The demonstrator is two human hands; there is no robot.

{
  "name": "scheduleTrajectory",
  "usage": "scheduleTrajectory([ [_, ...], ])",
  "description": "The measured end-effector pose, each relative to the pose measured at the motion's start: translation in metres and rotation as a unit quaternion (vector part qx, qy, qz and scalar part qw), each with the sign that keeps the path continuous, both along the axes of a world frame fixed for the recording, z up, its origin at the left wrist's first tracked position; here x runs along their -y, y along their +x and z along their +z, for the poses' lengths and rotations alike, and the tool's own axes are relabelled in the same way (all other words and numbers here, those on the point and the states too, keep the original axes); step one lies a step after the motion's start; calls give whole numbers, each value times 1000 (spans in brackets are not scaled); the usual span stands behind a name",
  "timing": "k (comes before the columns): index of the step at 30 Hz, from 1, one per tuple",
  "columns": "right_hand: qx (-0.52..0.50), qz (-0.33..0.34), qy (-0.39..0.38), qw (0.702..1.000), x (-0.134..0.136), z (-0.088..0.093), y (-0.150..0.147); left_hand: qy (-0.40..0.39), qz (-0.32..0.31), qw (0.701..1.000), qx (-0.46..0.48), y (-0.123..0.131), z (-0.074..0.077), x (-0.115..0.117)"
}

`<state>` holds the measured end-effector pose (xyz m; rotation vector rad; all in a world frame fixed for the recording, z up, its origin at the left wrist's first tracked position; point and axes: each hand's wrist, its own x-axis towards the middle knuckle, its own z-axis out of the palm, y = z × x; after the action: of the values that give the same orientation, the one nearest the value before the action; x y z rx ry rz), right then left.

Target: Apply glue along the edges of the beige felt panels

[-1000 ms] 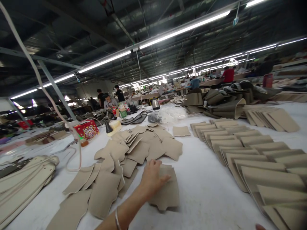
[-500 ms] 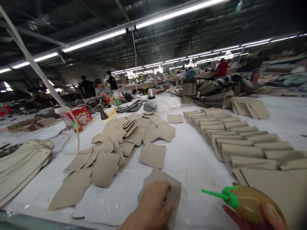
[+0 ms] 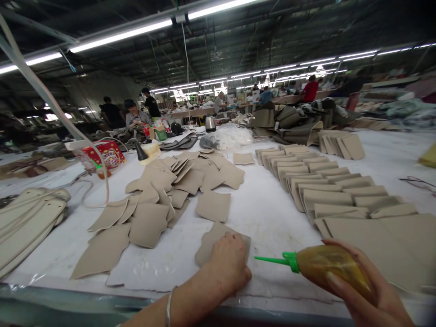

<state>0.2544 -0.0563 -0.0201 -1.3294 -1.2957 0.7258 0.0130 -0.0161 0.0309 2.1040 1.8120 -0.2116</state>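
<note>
My left hand [image 3: 229,263], with a bangle at the wrist, rests on a grey-beige leather-like piece [image 3: 208,245] near the table's front edge. Its fingers are curled at the right side of the piece, and the fingertips are partly hidden. To the right, my right hand [image 3: 369,286] is wrapped round a squeeze bottle [image 3: 332,268] of amber liquid. The bottle lies almost level, its thin green nozzle [image 3: 272,259] pointing left towards the piece, apart from it. Just beyond the left hand lies a separate squarish piece [image 3: 213,205].
A loose heap of similar pieces [image 3: 150,222] spreads to the left. Overlapping rows of folded pieces [image 3: 327,200] run along the right. Pale long panels [image 3: 30,227], a red box [image 3: 109,154], a hanging cable [image 3: 105,181] and a kettle [image 3: 210,123] stand farther out.
The left hand has turned and curled more at the piece's right side. The right hand has brought the bottle left and levelled its nozzle. The view has shifted slightly.
</note>
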Motion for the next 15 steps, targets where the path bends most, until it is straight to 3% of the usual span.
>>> scheduleTrajectory([
  [8,98,17,50,994,-7,14,-2,24,-11,1000,-17,10,-2,2],
  [15,86,13,47,995,-7,20,-13,55,-79,995,20,-18,-5,-1],
])
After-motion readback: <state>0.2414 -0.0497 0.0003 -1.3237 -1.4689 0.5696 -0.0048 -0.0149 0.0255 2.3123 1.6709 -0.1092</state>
